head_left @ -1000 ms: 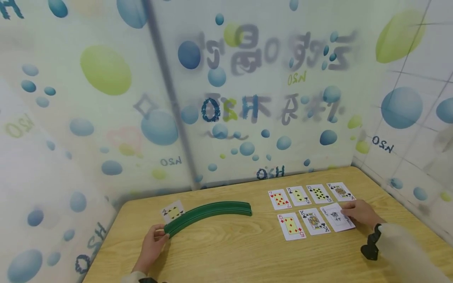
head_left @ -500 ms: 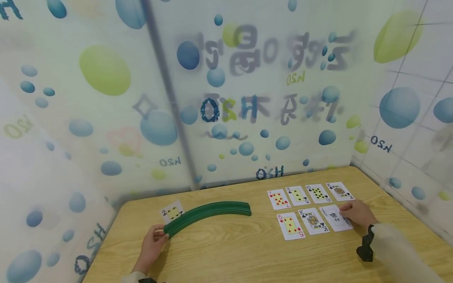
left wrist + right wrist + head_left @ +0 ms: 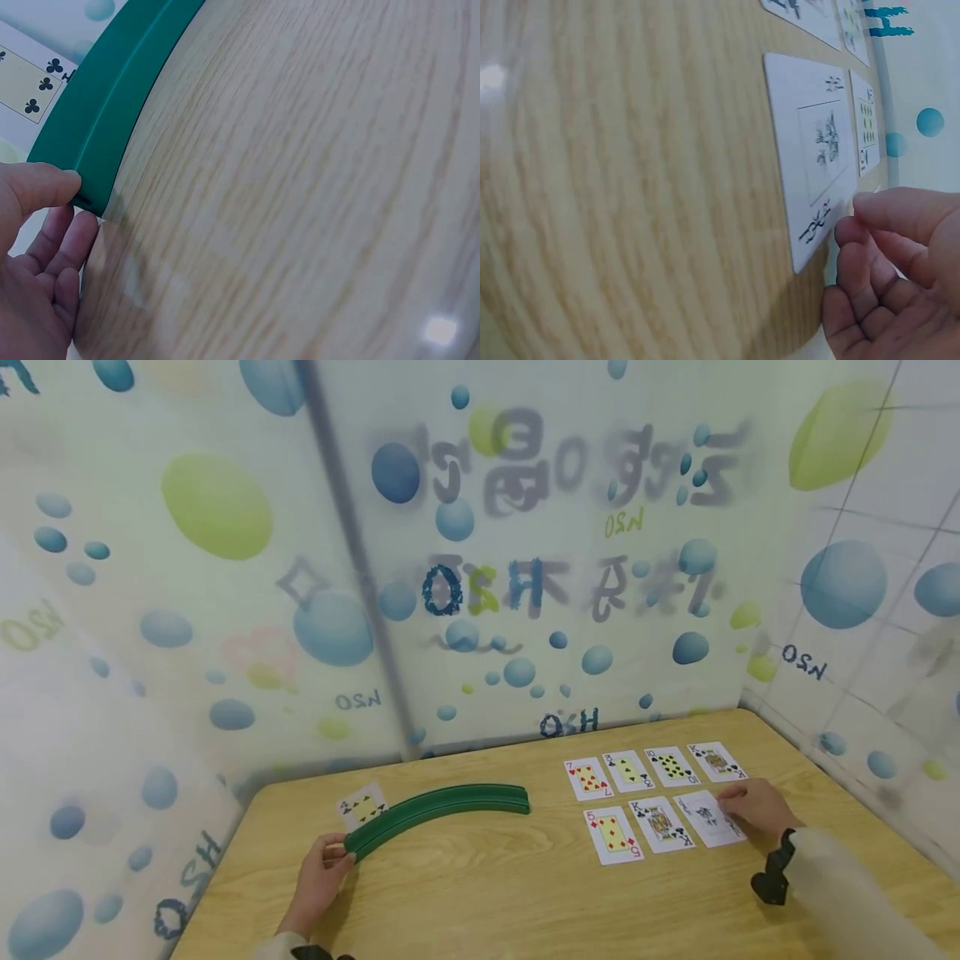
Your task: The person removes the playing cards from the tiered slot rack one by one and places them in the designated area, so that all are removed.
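My left hand point(image 3: 321, 872) pinches the near left end of a green curved card holder point(image 3: 442, 806) with thumb and fingers. The thumb lies on top of it in the left wrist view. Behind that end a four of clubs point(image 3: 363, 807) is partly hidden by the holder. On the right, my right hand point(image 3: 759, 806) pinches the right edge of a joker card point(image 3: 705, 818) between thumb and forefinger. The joker point(image 3: 821, 142) lies face up at the right end of the front row, beside a king of clubs point(image 3: 660, 824) and a five of diamonds point(image 3: 613, 835).
A back row holds a seven of hearts point(image 3: 588, 778), a three of clubs point(image 3: 627, 772), a ten point(image 3: 671, 767) and another king point(image 3: 717, 762). All lie face up on the wooden table point(image 3: 480, 902). A patterned curtain point(image 3: 480, 693) rises along the table's back edge.
Both hands, the holder and the cards keep nearly the same places. The head view has shifted slightly.
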The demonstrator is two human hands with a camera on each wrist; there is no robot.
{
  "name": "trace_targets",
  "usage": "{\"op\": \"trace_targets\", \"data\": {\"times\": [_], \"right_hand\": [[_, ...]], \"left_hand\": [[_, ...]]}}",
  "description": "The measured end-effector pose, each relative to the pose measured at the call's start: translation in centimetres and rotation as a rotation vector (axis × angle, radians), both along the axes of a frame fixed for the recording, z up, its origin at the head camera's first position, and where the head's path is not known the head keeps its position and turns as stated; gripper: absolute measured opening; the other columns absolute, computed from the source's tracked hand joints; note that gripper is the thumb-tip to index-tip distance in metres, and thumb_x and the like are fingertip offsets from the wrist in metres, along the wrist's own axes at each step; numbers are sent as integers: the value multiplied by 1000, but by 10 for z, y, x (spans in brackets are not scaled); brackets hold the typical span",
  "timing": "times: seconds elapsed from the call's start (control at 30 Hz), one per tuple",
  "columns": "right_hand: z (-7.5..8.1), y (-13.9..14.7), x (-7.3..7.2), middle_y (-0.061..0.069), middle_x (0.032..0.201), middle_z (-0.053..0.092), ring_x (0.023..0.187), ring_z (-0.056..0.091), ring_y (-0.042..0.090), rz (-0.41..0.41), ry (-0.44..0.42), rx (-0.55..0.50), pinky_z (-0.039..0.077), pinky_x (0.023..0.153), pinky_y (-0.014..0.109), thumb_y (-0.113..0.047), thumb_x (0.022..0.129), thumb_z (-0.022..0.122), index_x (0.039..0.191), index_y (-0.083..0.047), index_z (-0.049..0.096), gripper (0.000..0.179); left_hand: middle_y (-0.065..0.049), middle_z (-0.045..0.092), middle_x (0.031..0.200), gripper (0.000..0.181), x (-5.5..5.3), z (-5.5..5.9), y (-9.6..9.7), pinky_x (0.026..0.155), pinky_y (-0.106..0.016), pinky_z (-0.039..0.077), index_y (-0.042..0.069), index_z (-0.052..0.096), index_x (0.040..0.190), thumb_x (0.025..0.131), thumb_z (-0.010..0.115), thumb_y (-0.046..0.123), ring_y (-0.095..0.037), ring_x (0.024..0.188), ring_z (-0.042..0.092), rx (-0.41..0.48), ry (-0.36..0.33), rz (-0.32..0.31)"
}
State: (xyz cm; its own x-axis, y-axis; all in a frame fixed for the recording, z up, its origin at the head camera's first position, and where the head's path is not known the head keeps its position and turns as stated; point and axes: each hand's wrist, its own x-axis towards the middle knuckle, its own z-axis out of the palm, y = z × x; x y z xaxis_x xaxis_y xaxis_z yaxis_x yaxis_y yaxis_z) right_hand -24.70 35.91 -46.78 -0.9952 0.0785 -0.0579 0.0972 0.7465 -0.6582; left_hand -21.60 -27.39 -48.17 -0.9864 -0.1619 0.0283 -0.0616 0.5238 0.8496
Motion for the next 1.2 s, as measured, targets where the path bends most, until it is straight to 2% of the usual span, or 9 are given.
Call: {"op": "trace_targets", "data": {"times": [0.13, 0.27, 0.53, 0.8, 1.1, 1.2], "right_hand": [[8, -3, -1, 18, 85, 60, 74, 51, 23, -13, 11, -28, 39, 61, 31, -10, 84, 57, 97, 15, 61, 28], [11, -8, -5, 21, 88, 61, 75, 53, 23, -12, 49, 4, 41, 62, 30, -11, 85, 58, 97, 14, 61, 28], [21, -38, -16, 13, 80, 59, 68, 52, 20, 55, 134, -20, 42, 58, 31, -9, 85, 59, 96, 12, 61, 24], [27, -86, -34, 11, 84, 58, 71, 52, 20, 71, 110, -84, 42, 59, 31, -11, 85, 60, 101, 6, 62, 24], [35, -153, -50, 6, 76, 58, 68, 52, 21, 161, 115, -177, 41, 58, 31, -9, 86, 60, 102, 5, 63, 21], [38, -173, -53, 7, 76, 58, 69, 53, 27, 199, 119, -212, 42, 57, 31, -9, 87, 59, 102, 4, 64, 20]], "left_hand": [[-25, 52, 101, 31, 0, 1, 0, 73, -35, 45, -9, 42, 117, 88, 52, -2, -33, 92, 54, -5, 8, -1], [-26, 52, 102, 32, 1, 2, 0, 74, -36, 45, -8, 42, 117, 88, 52, -2, -34, 92, 54, -3, 3, 2], [-25, 53, 101, 31, 0, 0, -1, 76, -38, 45, -8, 42, 117, 88, 52, -2, -34, 93, 53, 1, -13, 5], [-25, 53, 101, 32, 0, -1, -3, 76, -38, 44, -8, 42, 117, 88, 52, -1, -34, 93, 53, 7, -15, 7], [-25, 53, 102, 32, 1, 1, -1, 76, -39, 44, -8, 42, 117, 88, 52, -1, -34, 93, 53, 6, -11, 10], [-26, 53, 102, 32, 1, 3, 1, 76, -39, 44, -8, 42, 117, 88, 52, -1, -34, 94, 53, 2, -8, 14]]}}
